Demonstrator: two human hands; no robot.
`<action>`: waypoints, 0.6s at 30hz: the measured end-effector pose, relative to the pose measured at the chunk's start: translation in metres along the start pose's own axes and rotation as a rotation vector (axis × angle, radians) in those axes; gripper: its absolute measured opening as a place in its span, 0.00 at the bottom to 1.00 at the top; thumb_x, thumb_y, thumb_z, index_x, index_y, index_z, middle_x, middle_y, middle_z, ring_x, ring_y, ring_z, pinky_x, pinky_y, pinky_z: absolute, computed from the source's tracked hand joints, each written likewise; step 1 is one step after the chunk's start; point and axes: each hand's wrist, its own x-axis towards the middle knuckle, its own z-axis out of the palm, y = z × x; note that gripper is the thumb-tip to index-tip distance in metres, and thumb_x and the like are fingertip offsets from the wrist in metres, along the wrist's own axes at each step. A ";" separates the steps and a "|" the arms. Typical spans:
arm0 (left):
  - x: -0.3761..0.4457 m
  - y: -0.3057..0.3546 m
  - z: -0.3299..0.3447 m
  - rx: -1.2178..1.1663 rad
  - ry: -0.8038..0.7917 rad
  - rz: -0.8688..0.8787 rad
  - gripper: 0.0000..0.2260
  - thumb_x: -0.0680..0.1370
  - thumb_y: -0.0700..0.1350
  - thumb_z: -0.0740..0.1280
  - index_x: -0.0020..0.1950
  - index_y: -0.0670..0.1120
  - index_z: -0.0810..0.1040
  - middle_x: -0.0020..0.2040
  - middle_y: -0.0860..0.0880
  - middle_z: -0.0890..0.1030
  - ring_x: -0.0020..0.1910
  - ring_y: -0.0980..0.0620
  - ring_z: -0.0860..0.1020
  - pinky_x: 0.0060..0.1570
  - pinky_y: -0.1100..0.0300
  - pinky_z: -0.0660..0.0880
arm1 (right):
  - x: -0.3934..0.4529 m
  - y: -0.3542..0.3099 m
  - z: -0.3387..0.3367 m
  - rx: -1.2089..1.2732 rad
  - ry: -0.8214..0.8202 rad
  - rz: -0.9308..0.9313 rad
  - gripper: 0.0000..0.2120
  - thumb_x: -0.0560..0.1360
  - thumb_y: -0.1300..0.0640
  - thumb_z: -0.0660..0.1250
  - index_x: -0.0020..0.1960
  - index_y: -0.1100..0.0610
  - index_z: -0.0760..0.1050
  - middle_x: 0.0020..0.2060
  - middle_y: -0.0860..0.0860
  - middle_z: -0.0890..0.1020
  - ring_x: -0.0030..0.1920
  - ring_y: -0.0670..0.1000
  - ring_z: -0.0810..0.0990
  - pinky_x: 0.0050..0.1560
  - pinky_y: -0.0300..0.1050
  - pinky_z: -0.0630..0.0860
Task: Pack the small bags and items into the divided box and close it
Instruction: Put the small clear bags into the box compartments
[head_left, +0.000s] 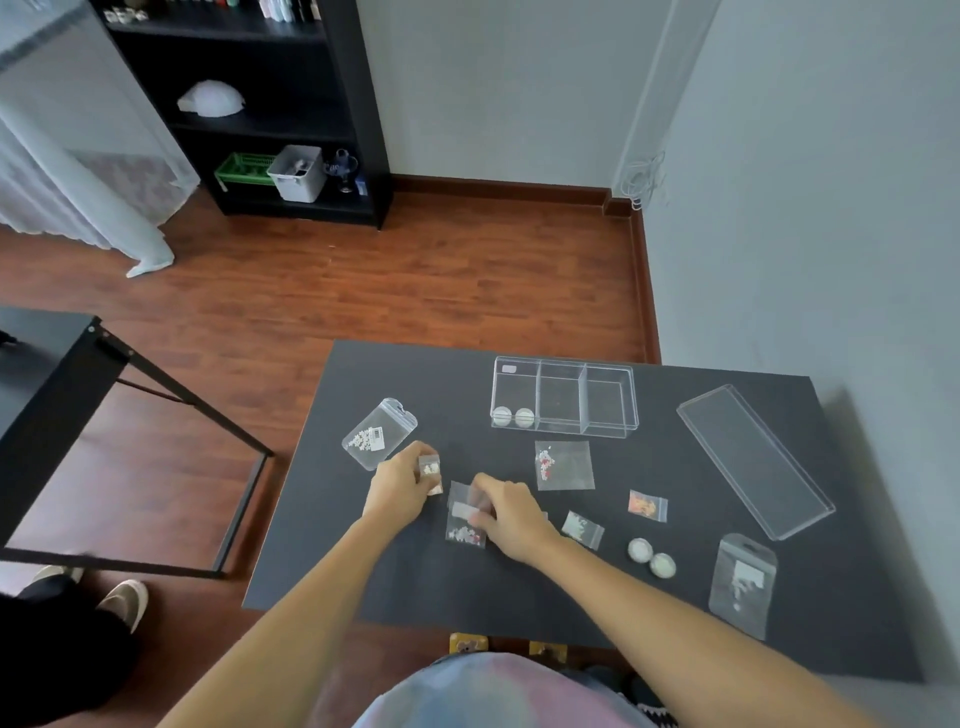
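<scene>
The divided box sits open toward the far edge of the dark table, its long axis running left to right, with two round white items already in its left compartment and the middle and right compartments apparently bare. Nearer the person than the box and off to its left, the left hand pinches a tiny bag of pale bits between its fingertips. Just beside it, the right hand is closed on the top of a clear bag of red and white beads lying on the table. The box lies ahead and slightly right of both hands, so the right hand looks marginally nearer. Its lid lies apart, right of the box.
</scene>
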 end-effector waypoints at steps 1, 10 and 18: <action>0.001 0.005 -0.006 0.002 0.016 0.027 0.08 0.75 0.41 0.69 0.53 0.49 0.77 0.31 0.54 0.75 0.34 0.52 0.75 0.36 0.59 0.69 | 0.001 -0.004 -0.006 0.045 0.024 -0.003 0.05 0.74 0.61 0.67 0.46 0.57 0.72 0.42 0.58 0.84 0.46 0.58 0.80 0.49 0.51 0.77; 0.046 0.136 0.023 -0.042 0.024 0.252 0.04 0.77 0.42 0.67 0.43 0.47 0.80 0.36 0.49 0.82 0.34 0.51 0.81 0.39 0.61 0.74 | -0.012 0.065 -0.140 0.188 0.502 0.093 0.03 0.77 0.63 0.65 0.45 0.61 0.76 0.39 0.48 0.83 0.40 0.44 0.78 0.45 0.39 0.68; 0.080 0.195 0.065 0.010 -0.123 0.269 0.04 0.76 0.39 0.69 0.43 0.45 0.84 0.38 0.52 0.81 0.38 0.53 0.78 0.43 0.61 0.74 | -0.004 0.108 -0.207 0.061 0.719 0.200 0.06 0.77 0.63 0.65 0.45 0.62 0.80 0.44 0.54 0.85 0.46 0.52 0.79 0.46 0.38 0.66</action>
